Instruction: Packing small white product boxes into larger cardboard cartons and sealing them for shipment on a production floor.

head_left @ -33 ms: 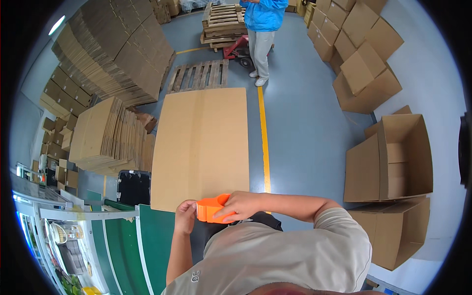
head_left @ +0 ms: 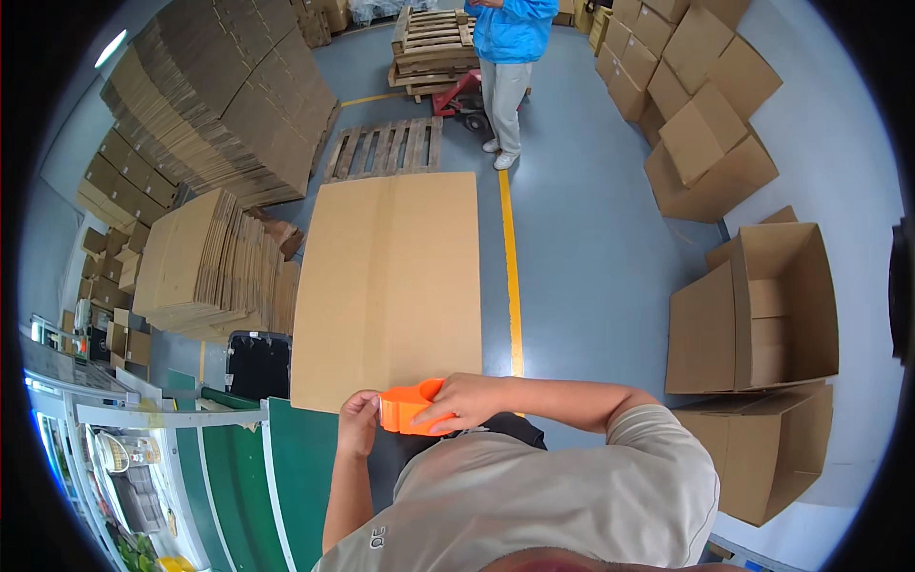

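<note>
At the near edge of the flat cardboard sheet point(head_left: 391, 286):
Right hand point(head_left: 467, 398): closed around an orange tape dispenser point(head_left: 408, 408), held at the sheet's lower edge.
Left hand point(head_left: 357, 424): curled shut beside the dispenser, touching its left end, at the sheet's corner.
Sheet: lies over the green tabletop point(head_left: 295, 477).
Background: another person point(head_left: 510, 57) stands by a wooden pallet point(head_left: 386, 148); open boxes point(head_left: 762, 315) to the right.

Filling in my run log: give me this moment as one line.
right hand: holds orange tape dispenser | left hand: at flat cardboard sheet edge | beyond: wooden pallet
</note>
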### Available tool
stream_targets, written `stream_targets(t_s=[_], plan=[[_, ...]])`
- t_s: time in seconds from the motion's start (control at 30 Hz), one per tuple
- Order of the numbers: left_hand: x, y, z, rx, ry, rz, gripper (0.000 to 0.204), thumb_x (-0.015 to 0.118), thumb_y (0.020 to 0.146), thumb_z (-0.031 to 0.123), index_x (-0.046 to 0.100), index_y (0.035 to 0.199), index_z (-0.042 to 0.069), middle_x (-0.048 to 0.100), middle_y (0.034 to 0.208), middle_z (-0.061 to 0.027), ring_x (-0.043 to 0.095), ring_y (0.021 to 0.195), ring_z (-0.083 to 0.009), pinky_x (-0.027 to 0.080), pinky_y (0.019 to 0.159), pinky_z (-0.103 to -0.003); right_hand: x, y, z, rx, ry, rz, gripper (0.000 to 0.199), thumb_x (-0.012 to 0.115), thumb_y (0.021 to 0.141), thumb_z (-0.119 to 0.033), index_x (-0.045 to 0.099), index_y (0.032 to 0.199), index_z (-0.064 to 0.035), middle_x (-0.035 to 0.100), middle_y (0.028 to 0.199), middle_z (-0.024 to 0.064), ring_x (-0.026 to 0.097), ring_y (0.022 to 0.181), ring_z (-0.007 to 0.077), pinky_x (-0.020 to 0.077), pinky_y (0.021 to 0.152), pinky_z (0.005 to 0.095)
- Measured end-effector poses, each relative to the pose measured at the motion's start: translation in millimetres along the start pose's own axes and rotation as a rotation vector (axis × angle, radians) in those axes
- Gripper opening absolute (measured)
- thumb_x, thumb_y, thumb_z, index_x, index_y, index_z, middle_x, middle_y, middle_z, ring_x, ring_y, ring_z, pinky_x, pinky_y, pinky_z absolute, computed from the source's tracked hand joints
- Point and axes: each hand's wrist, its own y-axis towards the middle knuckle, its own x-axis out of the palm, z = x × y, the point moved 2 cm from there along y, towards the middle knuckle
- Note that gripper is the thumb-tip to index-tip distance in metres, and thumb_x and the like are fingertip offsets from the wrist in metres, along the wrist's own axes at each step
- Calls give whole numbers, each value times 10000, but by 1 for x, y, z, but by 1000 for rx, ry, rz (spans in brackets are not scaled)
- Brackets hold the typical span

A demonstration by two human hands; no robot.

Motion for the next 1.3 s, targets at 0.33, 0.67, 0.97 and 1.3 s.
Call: stream_targets(t_s=[0.33,0.67,0.97,1.3], plan=[[-20,16,-6,27,201,76,102,629,964,78,690,985,0,703,870,-44,631,747,-104,517,709,-264,27,11,12,234,-52,-64,721,634,934,-272,292,1568,-274,661,943,179,634,749,349,501,714,432],[-39,29,-1,19,236,64,99,652,947,68,694,989,-12,710,876,-46,650,758,-109,532,725,-265,45,34,19,488,-30,-2,853,628,931,-412,155,1594,-155,669,950,205,648,761,388,507,721,451],[-63,43,4,49,266,64,83,658,933,39,706,970,-18,713,858,-51,639,743,-103,513,705,-252,53,64,31,579,-61,44,837,589,931,-543,246,1569,-122,672,907,228,655,761,387,510,719,457],[-106,46,11,107,218,79,96,664,928,43,709,988,-17,709,859,-48,639,766,-106,515,723,-263,54,110,24,650,-28,20,791,604,935,-514,293,1553,-130,660,1162,218,661,884,411,519,813,457]])
